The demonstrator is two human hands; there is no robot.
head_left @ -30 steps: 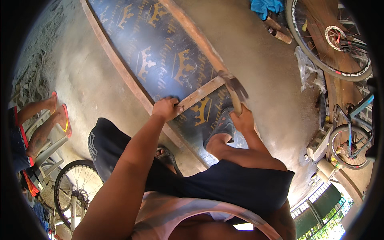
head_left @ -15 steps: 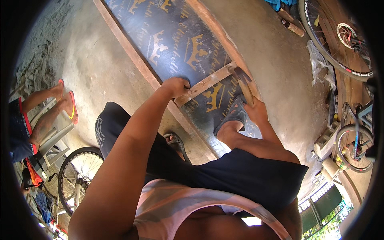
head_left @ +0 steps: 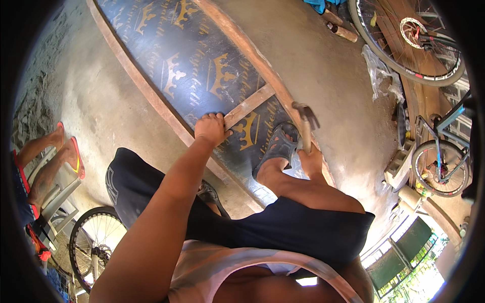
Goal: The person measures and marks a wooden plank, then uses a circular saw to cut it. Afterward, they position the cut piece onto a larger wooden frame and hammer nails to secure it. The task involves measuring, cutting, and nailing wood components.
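Note:
A short wooden crosspiece (head_left: pixel 251 105) lies between two long wooden rails, across a dark blue panel (head_left: pixel 189 98) printed with gold and white crowns. My left hand (head_left: pixel 212 129) is closed around its left end, fingers on one side and thumb on the other. Its right end meets the right rail (head_left: pixel 247 43). In my right hand (head_left: pixel 310 159) is a claw hammer (head_left: pixel 306 129), gripped by the wooden handle. The hammer's head stands to the right of the right rail, apart from the crosspiece. My sandalled foot (head_left: pixel 278 146) rests on the panel beside that hand.
The left rail (head_left: pixel 136 76) runs along the panel's other side. Bicycle wheels (head_left: pixel 404 40) and hollow blocks (head_left: pixel 401 164) line the right. At the left, another person's legs in flip-flops (head_left: pixel 77 156) are near a chair and a bicycle wheel (head_left: pixel 96 245).
The hammer has come away from the crosspiece's right end and swung out to the right. My left hand stays at the crosspiece's left end. The whole view has shifted.

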